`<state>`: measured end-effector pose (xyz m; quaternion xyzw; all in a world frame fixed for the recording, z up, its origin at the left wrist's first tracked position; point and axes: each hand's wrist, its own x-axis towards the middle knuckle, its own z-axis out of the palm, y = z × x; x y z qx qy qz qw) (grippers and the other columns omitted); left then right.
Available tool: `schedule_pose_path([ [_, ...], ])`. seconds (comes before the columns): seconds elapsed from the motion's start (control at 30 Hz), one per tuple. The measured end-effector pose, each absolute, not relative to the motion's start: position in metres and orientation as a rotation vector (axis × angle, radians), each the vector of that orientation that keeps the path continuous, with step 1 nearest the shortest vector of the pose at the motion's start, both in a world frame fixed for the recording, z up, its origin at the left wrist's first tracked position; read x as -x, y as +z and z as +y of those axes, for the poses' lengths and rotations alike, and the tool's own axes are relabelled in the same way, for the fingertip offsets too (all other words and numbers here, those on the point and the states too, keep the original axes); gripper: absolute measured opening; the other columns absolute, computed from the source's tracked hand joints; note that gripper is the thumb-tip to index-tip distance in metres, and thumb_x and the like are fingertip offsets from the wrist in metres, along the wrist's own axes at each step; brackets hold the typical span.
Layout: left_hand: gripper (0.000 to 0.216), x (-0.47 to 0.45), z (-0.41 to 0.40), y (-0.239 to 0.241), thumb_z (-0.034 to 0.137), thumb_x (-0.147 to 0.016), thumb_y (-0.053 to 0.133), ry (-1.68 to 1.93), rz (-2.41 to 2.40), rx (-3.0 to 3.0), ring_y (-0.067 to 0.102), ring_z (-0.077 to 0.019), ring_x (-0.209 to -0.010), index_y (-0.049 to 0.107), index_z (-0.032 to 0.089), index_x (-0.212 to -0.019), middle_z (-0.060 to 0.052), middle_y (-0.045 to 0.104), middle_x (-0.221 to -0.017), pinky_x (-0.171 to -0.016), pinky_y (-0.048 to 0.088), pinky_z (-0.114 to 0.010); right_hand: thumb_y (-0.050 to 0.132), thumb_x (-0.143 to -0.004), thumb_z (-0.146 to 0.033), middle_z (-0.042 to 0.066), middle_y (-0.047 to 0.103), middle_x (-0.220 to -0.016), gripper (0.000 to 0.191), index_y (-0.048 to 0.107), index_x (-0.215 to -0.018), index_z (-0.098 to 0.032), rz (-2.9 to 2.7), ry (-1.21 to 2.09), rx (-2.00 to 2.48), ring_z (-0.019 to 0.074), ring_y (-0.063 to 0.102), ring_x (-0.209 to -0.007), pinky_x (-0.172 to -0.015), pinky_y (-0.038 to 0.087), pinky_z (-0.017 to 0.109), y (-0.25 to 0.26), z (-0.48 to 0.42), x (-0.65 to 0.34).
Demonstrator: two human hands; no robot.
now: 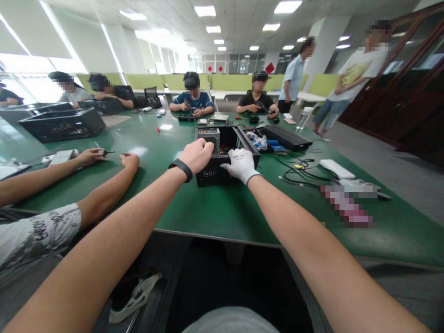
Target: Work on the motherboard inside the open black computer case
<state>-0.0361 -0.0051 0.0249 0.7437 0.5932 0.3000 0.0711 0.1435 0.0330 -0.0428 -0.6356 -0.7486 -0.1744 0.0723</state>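
Note:
A black computer case (pixel 215 178) lies on the green table in front of me, its open side up. Inside its left part sits a grey power supply (pixel 210 134) with a fan grille. My left hand (pixel 197 156), bare with a black wristband, is curled closed over the case's near left edge beside the power supply; whatever its fingers hold is hidden. My right hand (pixel 240 165), in a white glove, grips the case's near wall, thumb on the outside and fingers over the rim. The fingertips inside the case do not show.
Right of the case are a black panel (pixel 286 138), gloves (pixel 257 141), black cables (pixel 294 173) and a white box (pixel 336 169). A co-worker's hands (pixel 92 157) hold a small dark tool at left. Other people sit across the green table (pixel 194 215); two stand.

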Motion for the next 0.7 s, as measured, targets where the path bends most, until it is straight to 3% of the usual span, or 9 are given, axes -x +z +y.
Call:
schedule_pose_path([
  [0.27,0.024,0.038,-0.011,0.008,0.038,-0.091,0.038,0.881,1.770,-2.156,0.058,-0.0206,-0.080,0.053,0.022,-0.082,-0.005,0.066,-0.084,-0.071,0.042,-0.030,0.057,-0.092,-0.044,0.009,0.059,-0.123,0.041,0.057,-0.123,-0.017,-2.234,-0.505,1.982,0.0208,0.059,-0.106,-0.091,0.050,0.044,-0.040,0.077,-0.138],
  [0.53,0.022,0.041,-0.020,0.014,0.040,-0.093,0.039,0.868,1.715,-2.130,0.060,-0.0192,-0.081,0.050,0.022,-0.089,-0.005,0.067,-0.087,-0.073,0.044,-0.030,0.056,-0.091,-0.049,0.009,0.058,-0.123,0.044,0.057,-0.121,-0.018,-2.311,-0.466,1.912,0.0213,0.057,-0.108,-0.094,0.047,0.045,-0.037,0.048,-0.144],
  [0.7,0.023,0.041,-0.022,0.022,0.041,-0.092,0.039,0.879,1.657,-2.126,0.061,-0.0195,-0.085,0.050,0.021,-0.095,-0.006,0.067,-0.094,-0.076,0.046,-0.031,0.052,-0.089,-0.057,0.011,0.062,-0.109,0.047,0.059,-0.111,-0.016,-2.303,-0.454,1.860,0.0239,0.055,-0.102,-0.089,0.037,0.041,-0.041,-0.002,-0.148],
])
